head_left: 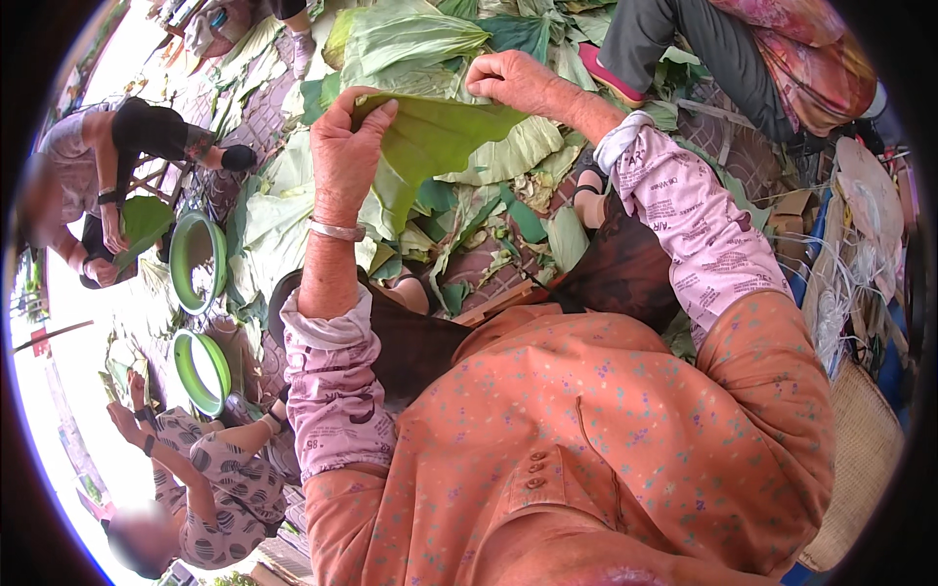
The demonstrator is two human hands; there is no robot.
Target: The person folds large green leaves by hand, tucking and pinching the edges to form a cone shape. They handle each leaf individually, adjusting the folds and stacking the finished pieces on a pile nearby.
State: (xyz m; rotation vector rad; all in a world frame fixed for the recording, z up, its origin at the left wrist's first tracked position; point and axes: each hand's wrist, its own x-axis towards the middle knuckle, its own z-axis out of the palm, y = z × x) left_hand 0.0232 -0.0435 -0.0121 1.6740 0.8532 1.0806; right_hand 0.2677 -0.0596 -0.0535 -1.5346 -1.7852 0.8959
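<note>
Between my two hands hangs a large green lotus leaf (440,142), held up in front of me over the leaf-strewn ground. My left hand (347,146), with a metal bangle at the wrist, pinches the leaf's upper left edge between thumb and fingers. At the upper right edge my right hand (508,80) is closed, its fingertips pressed together on the leaf. Below and behind it lie many more lotus leaves (410,49), pale and dark green, some wilted, spread over brick paving.
On the left a seated person (83,176) holds a green leaf (145,230). Two green rings (200,262) stand near that person and another seated person (220,498). A person in grey trousers (703,49) sits at upper right, above plastic strips (850,303) and a woven mat (860,449).
</note>
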